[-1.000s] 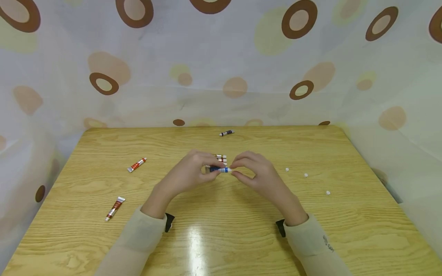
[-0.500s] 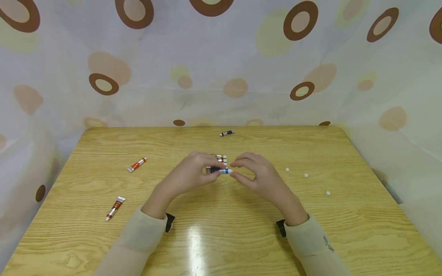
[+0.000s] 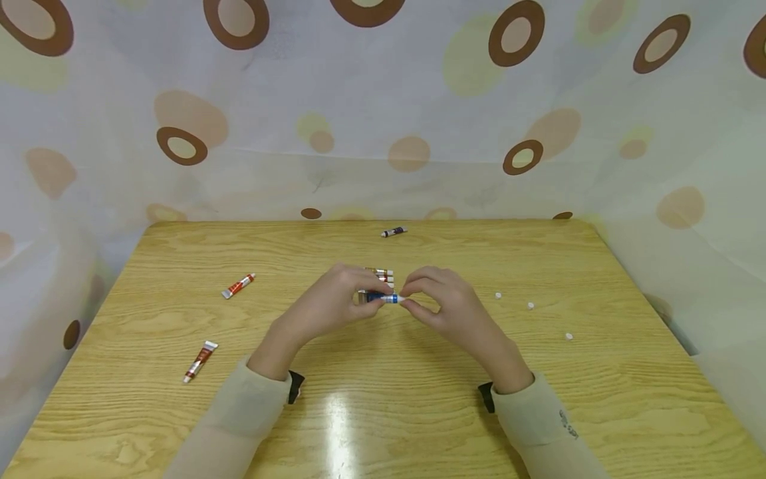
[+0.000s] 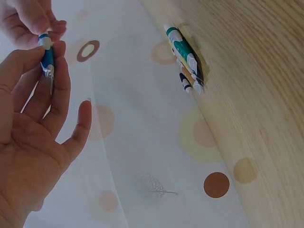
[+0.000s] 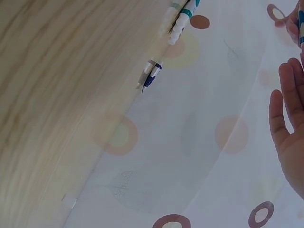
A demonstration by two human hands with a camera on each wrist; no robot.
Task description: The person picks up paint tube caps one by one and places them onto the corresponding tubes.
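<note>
- Left hand (image 3: 332,303): thumb + fingers pinch a small blue tube (image 3: 381,298) by its body, held just above the counter (image 3: 383,412), mid-counter.
- Left wrist view: same hand (image 4: 33,128) grips the tube (image 4: 47,57) upright betw. thumb and forefinger; white cap end on top, crimped end down by the fingers.
- Right hand (image 3: 445,306): thumb + forefinger tips pinch the tube's white cap end; other fingers loosely curled. Right wrist view shows only part of that hand (image 5: 289,123) at the frame edge, fingers straight there.
- Both hands close together, joined by the tube, w/ wrists well apart; beige sleeves on both arms.
- Just behind the hands: small cluster of tubes (image 3: 380,275) lying side by side on the counter; same cluster in left wrist view (image 4: 186,59).
- Dark tube (image 3: 393,231) near the far edge, alone.
- Two red-and-white tubes on the left: one (image 3: 237,286) farther back, one (image 3: 200,362) nearer the front, well apart.
- Three white caps on the right: (image 3: 498,295), (image 3: 530,306), (image 3: 568,336), spaced in a loose diagonal.
- Spotted curtain (image 3: 383,120) hangs round the counter.
</note>
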